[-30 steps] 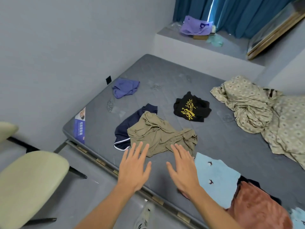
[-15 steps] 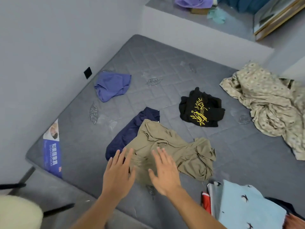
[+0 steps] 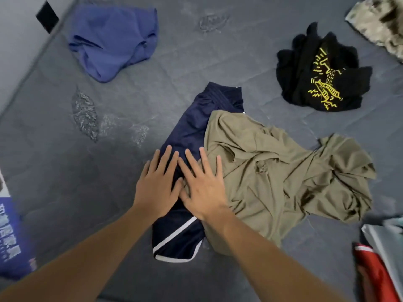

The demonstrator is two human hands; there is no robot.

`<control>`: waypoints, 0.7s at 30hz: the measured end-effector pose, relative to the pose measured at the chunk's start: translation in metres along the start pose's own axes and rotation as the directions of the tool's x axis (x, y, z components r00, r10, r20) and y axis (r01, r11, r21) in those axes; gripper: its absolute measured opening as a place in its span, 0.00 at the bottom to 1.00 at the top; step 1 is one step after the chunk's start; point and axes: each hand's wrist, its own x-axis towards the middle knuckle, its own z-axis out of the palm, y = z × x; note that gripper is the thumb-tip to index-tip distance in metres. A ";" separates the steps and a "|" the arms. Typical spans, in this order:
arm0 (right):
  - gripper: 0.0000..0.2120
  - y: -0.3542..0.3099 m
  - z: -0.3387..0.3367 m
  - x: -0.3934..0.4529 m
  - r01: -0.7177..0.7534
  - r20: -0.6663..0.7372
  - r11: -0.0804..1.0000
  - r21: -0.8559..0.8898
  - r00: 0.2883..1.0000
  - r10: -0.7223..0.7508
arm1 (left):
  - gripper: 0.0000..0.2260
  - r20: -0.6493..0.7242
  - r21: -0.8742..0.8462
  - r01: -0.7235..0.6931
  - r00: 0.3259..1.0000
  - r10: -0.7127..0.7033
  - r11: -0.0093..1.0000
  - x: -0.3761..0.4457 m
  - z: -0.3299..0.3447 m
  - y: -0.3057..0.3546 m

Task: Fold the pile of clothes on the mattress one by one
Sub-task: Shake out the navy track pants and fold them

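A crumpled olive garment (image 3: pixel 283 171) lies mid-mattress, partly over navy shorts (image 3: pixel 192 131) with white trim. My left hand (image 3: pixel 156 186) is over the navy shorts with fingers spread and straight. Beside it, my right hand (image 3: pixel 204 185) hovers flat where the olive garment meets the shorts, fingers straight. Neither hand grips cloth. A bunched blue garment (image 3: pixel 113 38) lies at the far left. At the far right sits a black garment (image 3: pixel 320 73) with a yellow print.
The grey quilted mattress (image 3: pixel 65 171) fills the view. A patterned beige sheet (image 3: pixel 379 25) is at the top right corner. Red and pale folded cloth (image 3: pixel 375 258) sits at the lower right edge. A blue printed label (image 3: pixel 11 238) is at the left edge.
The view has closed in on the mattress. Both hands moved forward from near the mattress edge to over the navy shorts and the olive garment's left edge.
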 end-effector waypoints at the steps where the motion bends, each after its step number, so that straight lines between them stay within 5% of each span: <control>1: 0.33 0.006 0.002 -0.002 -0.004 -0.004 1.000 -0.020 1.000 0.004 | 0.33 -0.001 0.000 -0.005 1.000 0.005 1.000 0.004 0.002 0.001; 13: 0.35 0.110 -0.001 -0.034 -0.197 -0.006 0.968 -0.155 0.980 0.198 | 0.39 0.001 0.044 -0.024 1.000 0.024 0.999 0.044 -0.002 0.027; 21: 0.34 0.180 -0.022 -0.044 -0.413 0.102 0.885 -0.213 0.892 0.441 | 0.41 -0.040 0.067 -0.075 0.996 0.078 0.995 0.048 -0.002 0.047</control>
